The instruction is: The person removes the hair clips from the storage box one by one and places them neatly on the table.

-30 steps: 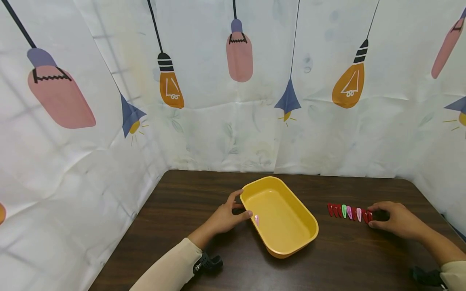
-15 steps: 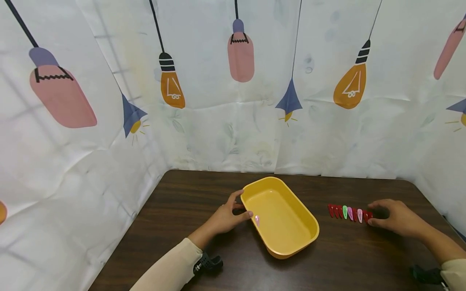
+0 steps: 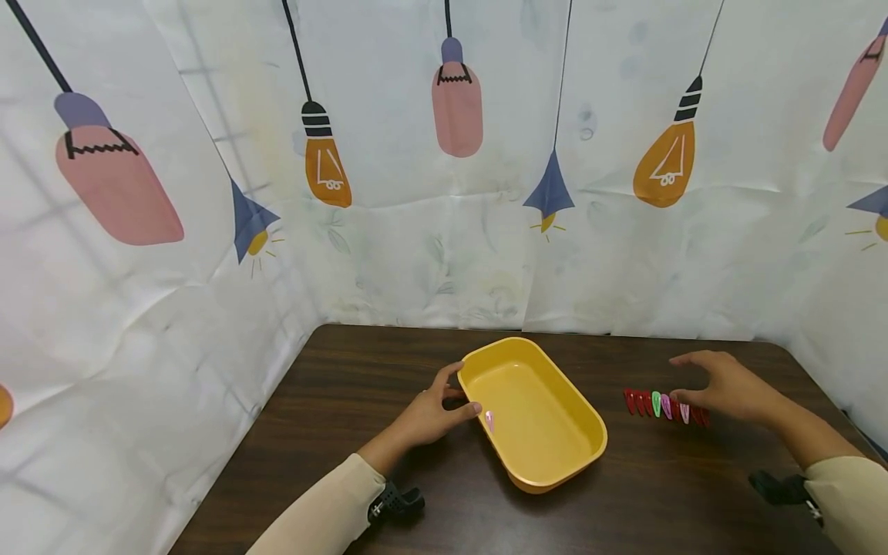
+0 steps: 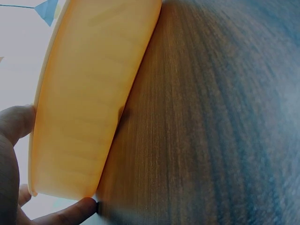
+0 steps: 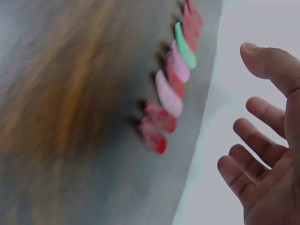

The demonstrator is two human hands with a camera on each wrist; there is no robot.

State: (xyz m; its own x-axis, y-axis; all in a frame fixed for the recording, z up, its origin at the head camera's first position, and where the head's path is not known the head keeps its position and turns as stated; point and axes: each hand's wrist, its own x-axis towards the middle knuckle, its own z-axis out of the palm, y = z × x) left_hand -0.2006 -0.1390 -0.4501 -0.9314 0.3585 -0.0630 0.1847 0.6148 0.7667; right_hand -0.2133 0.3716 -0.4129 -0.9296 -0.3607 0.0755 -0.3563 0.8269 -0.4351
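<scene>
A yellow plastic basin (image 3: 530, 462) stands at the middle of the dark table. My left hand (image 3: 430, 416) holds its left corner, thumb on the rim and fingers along the outer wall, as the left wrist view also shows. One pink snap hair clip (image 3: 489, 420) lies inside the basin near the thumb. To the right, a row of snap hair clips, including a green hair clip (image 3: 656, 403), a pink hair clip (image 5: 168, 93) and several red ones, lies side by side. Over the row's right part hovers my right hand (image 3: 731, 385), fingers spread and holding nothing.
The brown wood-grain table (image 3: 388, 351) has rounded far corners. A white cloth (image 3: 416, 262) printed with lamps and bulbs hangs behind it and along the sides. Each wrist wears a dark strap (image 3: 395, 502).
My right hand has lifted off the right end of the clip row and moved left and away from me, its fingers opening wider. Left hand and basin stay put.
</scene>
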